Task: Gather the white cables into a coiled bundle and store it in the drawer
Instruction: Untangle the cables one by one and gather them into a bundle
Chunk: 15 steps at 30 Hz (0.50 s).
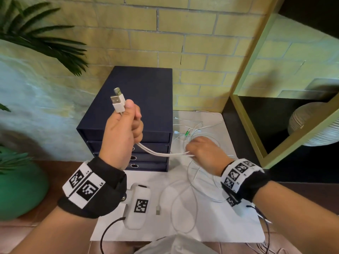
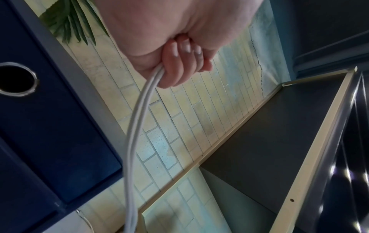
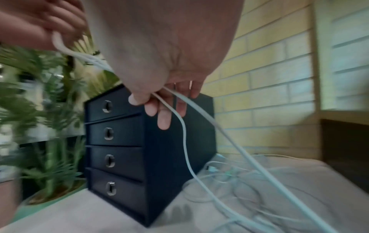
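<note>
Two hands: both grip the same pair of white cables [image 1: 161, 152], which run taut between them in front of the drawer unit [image 1: 135, 99].
Left hand [image 1: 122, 132]: raised in front of the drawer unit's top, fist closed round the two cables; the left wrist view shows the fingers [image 2: 179, 63] curled tight, with both strands leaving the bottom of the fist.
USB plugs [image 1: 117, 100]: two white plugs with metal ends stick up out of the left fist, side by side, against the dark top of the drawer unit.
Right hand [image 1: 203, 149]: lower, just right of the drawer unit's front corner, thumb and fingers [image 3: 164, 119] pinching the two strands, which trail down past it to the cloth.
Loose cables [image 1: 194, 129]: the rest of the white cables lies in a loose tangle right of the drawer unit, one piece with a green connector; more loops spread out in front of the unit, one ending in a plug [image 1: 158, 210].
Drawer unit: dark blue, four drawers with round metal pulls [image 3: 107, 106]; the top one sits a little proud of the others, the rest look closed.
White cloth [image 1: 216, 228]: spread under the drawer unit and the cables.
Green pot [image 1: 20, 191]: left of the drawer unit, holding a leafy plant.
Framed shelf [image 1: 260, 99]: right of the drawer unit, with a ribbed pale vase [image 1: 311, 123] inside.
</note>
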{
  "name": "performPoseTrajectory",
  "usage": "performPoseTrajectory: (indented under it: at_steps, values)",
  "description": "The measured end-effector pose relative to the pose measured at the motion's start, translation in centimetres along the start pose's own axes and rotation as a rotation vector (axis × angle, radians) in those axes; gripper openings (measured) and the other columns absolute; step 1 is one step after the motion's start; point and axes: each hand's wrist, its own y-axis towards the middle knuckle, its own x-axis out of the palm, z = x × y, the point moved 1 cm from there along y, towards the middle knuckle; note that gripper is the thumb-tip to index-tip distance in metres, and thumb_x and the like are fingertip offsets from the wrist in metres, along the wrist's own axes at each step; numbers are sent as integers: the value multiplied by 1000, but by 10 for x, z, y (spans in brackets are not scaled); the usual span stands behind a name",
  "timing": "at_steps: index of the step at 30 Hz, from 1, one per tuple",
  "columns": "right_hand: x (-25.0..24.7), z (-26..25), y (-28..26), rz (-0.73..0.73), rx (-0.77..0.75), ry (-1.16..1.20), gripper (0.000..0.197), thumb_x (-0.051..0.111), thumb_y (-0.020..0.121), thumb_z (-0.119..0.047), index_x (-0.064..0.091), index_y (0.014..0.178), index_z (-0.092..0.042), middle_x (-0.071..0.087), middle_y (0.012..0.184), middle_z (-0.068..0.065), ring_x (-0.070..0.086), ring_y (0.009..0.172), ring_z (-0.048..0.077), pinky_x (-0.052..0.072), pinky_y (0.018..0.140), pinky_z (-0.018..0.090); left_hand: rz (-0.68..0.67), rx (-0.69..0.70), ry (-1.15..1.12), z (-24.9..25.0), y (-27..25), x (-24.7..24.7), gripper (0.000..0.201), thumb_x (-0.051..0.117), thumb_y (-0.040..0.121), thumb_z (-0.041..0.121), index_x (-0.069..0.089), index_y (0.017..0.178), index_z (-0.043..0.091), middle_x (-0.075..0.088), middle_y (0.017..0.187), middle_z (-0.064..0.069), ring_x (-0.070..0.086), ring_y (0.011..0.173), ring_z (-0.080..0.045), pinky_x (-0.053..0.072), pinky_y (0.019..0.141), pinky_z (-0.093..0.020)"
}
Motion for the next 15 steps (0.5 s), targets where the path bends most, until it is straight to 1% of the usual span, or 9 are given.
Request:
performPoseTrajectory:
  at_steps: [1,3,5,6,7,9,10,12,15]
  values:
    - [-3,13,-6,-49,118,31,7,50,90,-19,55,84,-18,59,78,1,57,80,26,45,71,35,15,2,-6,1,1,-2,35,38,96,41,45,68,22,22,53,10,17,43,-5,18,38,-19]
    - [-8,34,-22,-123,346,159,9,46,94,-19,48,86,-21,56,74,2,57,72,27,43,63,34,46,2,-28,3,2,-5,37,35,100,39,45,68,22,22,53,10,17,42,-5,18,38,-18]
    - [-13,47,-33,-92,457,284,14,46,96,-20,48,83,-24,56,70,2,56,66,26,42,60,34,64,-3,-47,4,4,-4,37,34,100,37,45,68,22,22,52,10,17,41,-4,18,37,-18]
    - [-12,51,-35,-96,486,339,16,46,96,-21,49,81,-24,56,69,2,55,65,24,40,60,32,64,-4,-50,3,5,-2,38,34,101,37,44,68,21,22,52,10,17,41,-4,18,37,-18]
    - [-11,52,-36,-148,508,391,17,46,97,-22,52,80,-23,55,69,1,52,64,21,39,59,30,60,-5,-48,2,5,0,38,34,101,37,44,68,21,22,51,10,17,41,-4,19,37,-18]
    - [-2,51,-38,-349,541,456,20,47,96,-29,58,86,-17,56,73,0,49,62,14,38,60,26,47,-8,-41,-1,6,4,38,34,101,37,44,68,21,22,51,10,17,41,-4,18,37,-17]
    - [3,49,-40,-431,545,459,25,48,95,-35,61,91,-14,58,76,-1,49,63,12,38,61,25,40,-12,-38,-2,7,5,37,34,100,37,44,68,21,22,52,10,17,41,-4,18,37,-17]
    - [15,43,-45,-500,542,445,33,50,93,-42,62,94,-12,59,78,-2,50,64,9,37,62,24,30,-21,-21,-4,8,6,37,34,100,37,44,69,20,23,51,11,17,41,-5,17,38,-18]
    - [29,34,-52,-603,501,427,28,53,91,-44,50,78,-19,53,69,-6,50,64,11,37,63,24,28,-48,44,-6,9,2,36,36,100,37,45,71,20,24,51,11,17,42,-5,16,38,-20]
